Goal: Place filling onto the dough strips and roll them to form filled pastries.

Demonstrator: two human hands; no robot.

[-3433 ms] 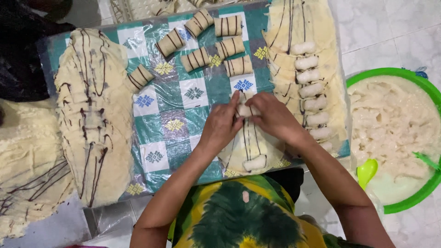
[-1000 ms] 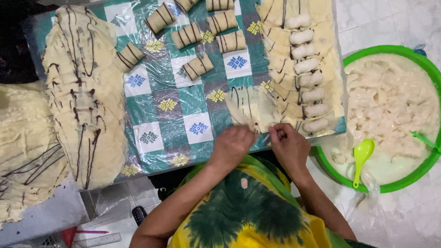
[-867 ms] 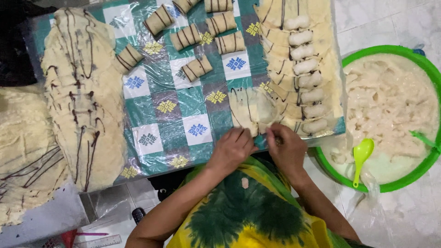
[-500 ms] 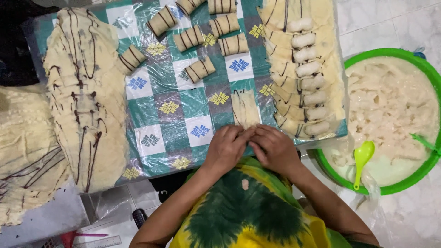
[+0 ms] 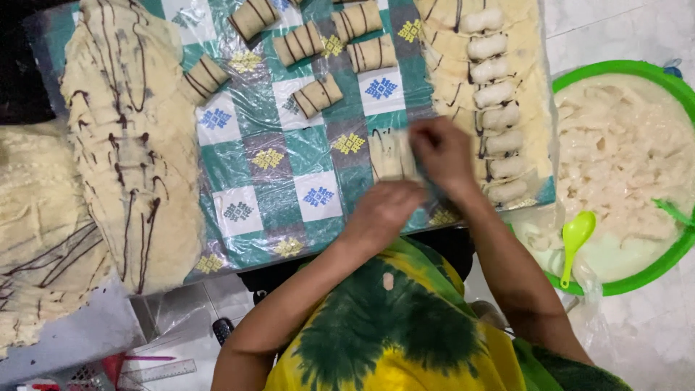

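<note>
Your fingers (image 5: 423, 137) of right hand (image 5: 443, 153) pinch far edge of pale crepe sheet (image 5: 391, 156); left hand (image 5: 384, 210) curled at its near edge, grip partly blurred, cannot tell how tight. Sheet lies flat on plastic-covered checked cloth (image 5: 289, 159), just beside row of white filling pieces (image 5: 496, 94). Rolled striped crepes (image 5: 318, 94) beyond. Green basin (image 5: 677, 250) of white filling at your right, green spoon (image 5: 575, 239) on rim
</note>
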